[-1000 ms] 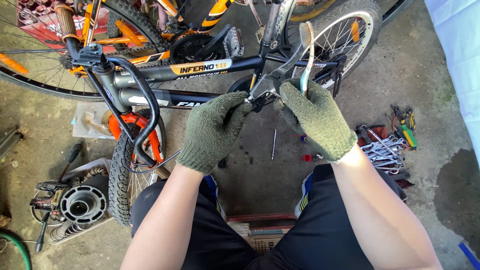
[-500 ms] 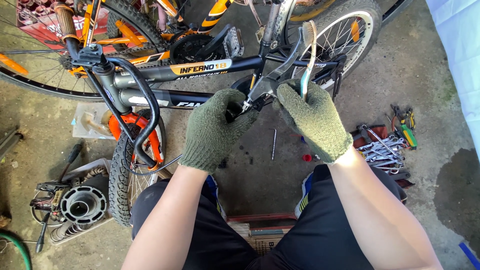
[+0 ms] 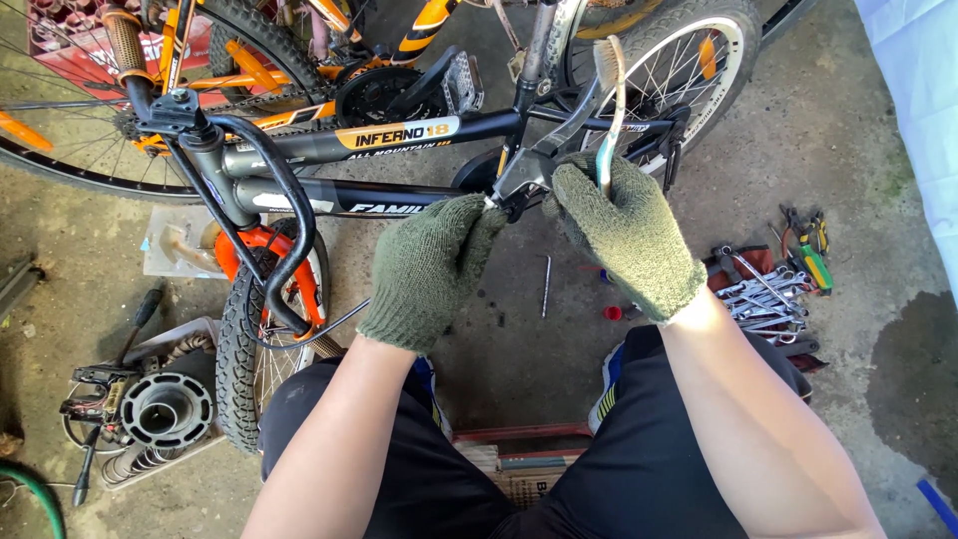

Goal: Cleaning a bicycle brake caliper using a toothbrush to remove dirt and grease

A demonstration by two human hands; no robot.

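The toothbrush [image 3: 609, 110] is light, thin and bendy, so hold it low on its handle. The right hand [image 3: 624, 240] is closed around that handle, just in front of the black bike frame [image 3: 399, 135]. The left hand [image 3: 434, 265] pinches a small hard metal part [image 3: 514, 200] under the frame.

Olive-green knitted gloves cover the left hand [image 3: 431, 269] and right hand [image 3: 629, 235] at centre frame, against a black bicycle frame [image 3: 399, 165] with orange accents. A pale teal toothbrush [image 3: 609, 110] rises upper right; grey concrete floor [image 3: 858, 130] spreads below.
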